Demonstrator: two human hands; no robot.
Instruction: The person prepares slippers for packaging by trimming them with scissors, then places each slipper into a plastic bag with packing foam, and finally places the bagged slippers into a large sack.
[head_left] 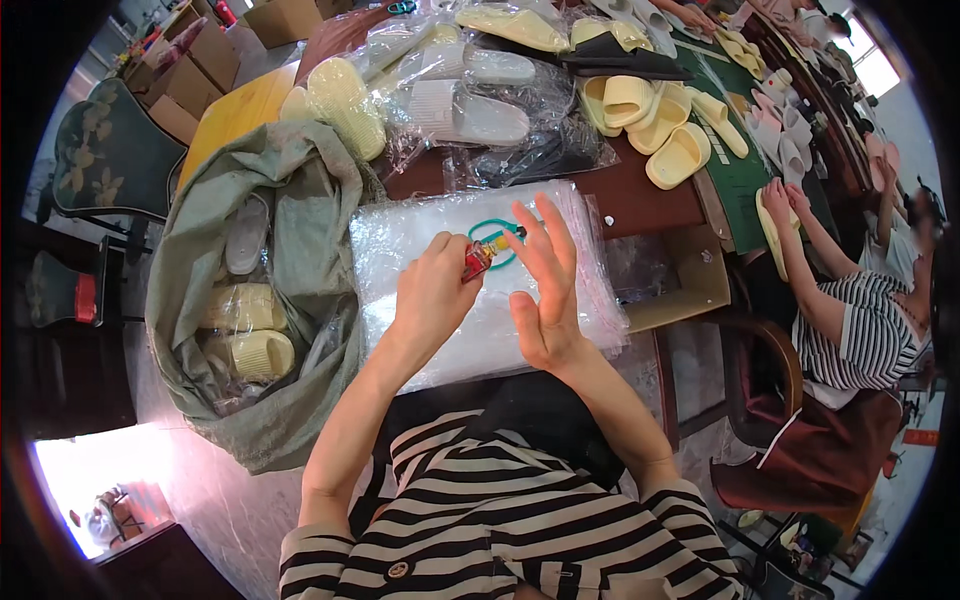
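Observation:
My left hand (432, 285) is closed around a small red bottle (479, 262) with a yellow neck and a dark tip. The tip points toward my right hand (547, 285), whose fingers are spread and hold nothing; a fingertip is close to the tip, and I cannot tell whether they touch. Under both hands lies a thick stack of clear plastic bags (400, 240). A green loop (477, 226) rests on the stack just behind the bottle; its kind is partly hidden.
A grey-green sack (180, 330) at left holds yellow slippers (250, 355) and a pale one. Bagged slippers (465, 112) cover the table's far side, with loose yellow slippers (680, 155) farther right. An open cardboard box (690, 290) stands beside the stack. Another person (865, 330) handles a yellow slipper at right.

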